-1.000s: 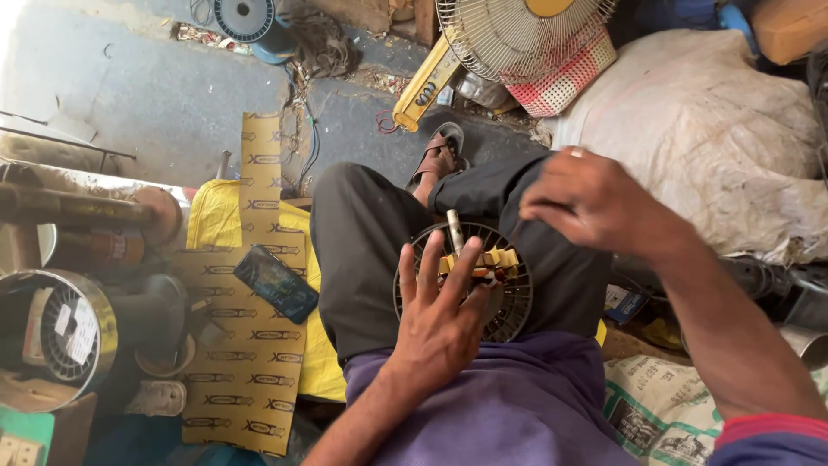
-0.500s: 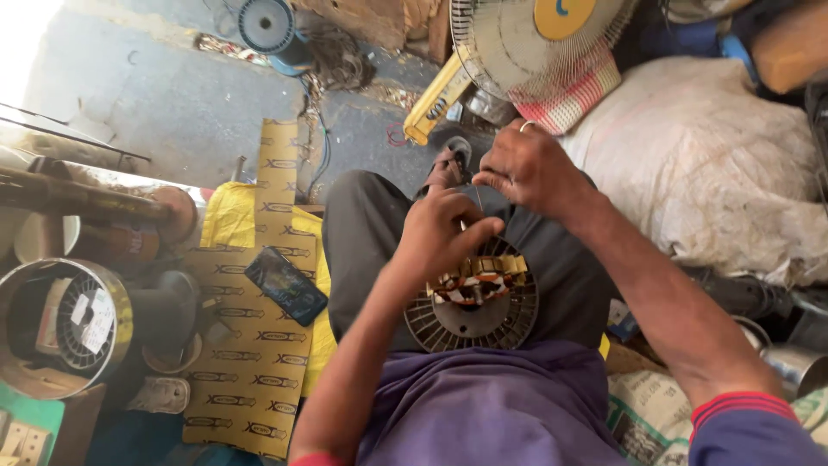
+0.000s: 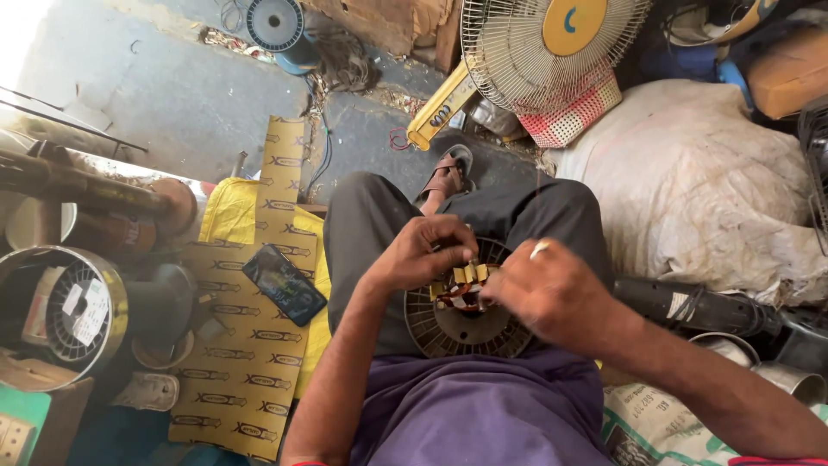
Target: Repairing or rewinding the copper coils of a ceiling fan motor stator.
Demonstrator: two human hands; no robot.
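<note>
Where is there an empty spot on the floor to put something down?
The bare grey floor at upper left, between the wire spool and the yellow patterned sheets, is free. Elsewhere it is crowded: the phone lies on the sheets, the fan and white sack fill the right, and both hands work at the round stator on the lap.

Phone (image 3: 284, 283) on patterned yellow sheets (image 3: 250, 345); white pedestal fan (image 3: 552, 47); white sack (image 3: 707, 190); wire spool (image 3: 274, 23); sandal (image 3: 448, 177).

Under the grip, the ribbed metal stator (image 3: 466, 315) looks dull grey with glossy copper windings and matt yellow paper slips, resting on smooth dark cloth trousers (image 3: 371, 224).
</note>
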